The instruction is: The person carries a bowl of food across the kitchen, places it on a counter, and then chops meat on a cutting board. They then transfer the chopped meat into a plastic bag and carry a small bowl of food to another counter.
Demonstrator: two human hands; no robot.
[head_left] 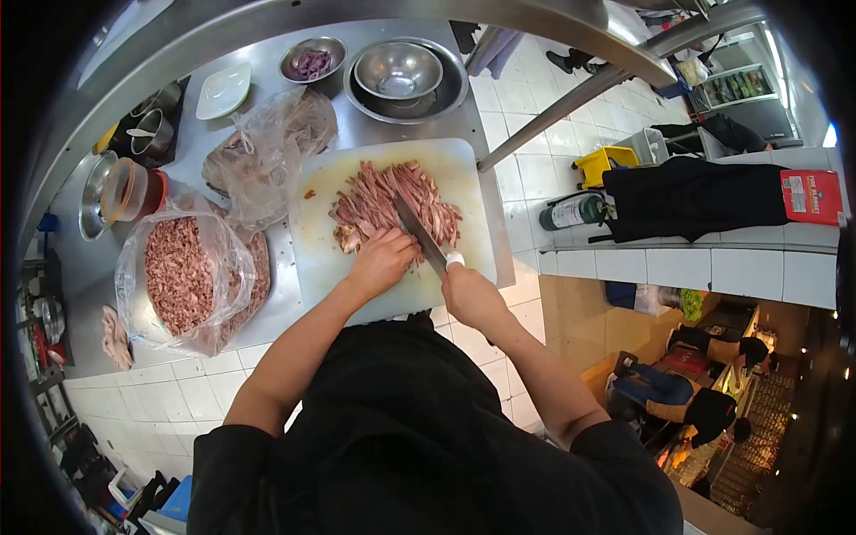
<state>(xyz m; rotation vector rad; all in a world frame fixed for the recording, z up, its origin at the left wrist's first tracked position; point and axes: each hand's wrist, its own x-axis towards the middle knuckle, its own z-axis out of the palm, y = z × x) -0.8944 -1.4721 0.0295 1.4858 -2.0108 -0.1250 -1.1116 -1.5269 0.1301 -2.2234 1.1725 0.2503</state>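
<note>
A pile of reddish meat strips (374, 201) lies spread over a white cutting board (464, 201). My right hand (473, 297) is closed around the white handle of a kitchen knife (417, 228). Its long blade points away and to the left, along the near right side of the pile. Left of the blade, my left hand (383, 263) presses on the near edge of the meat with bent fingers. Its fingertips are close to the blade and partly hidden.
Left of the board are a plastic bag of minced meat (178, 267) and another clear bag (267, 169). Behind stand a white dish (224, 91), a bowl of purple onion (312, 61) and stacked metal bowls (399, 71). A metal post (571, 107) slants at the right.
</note>
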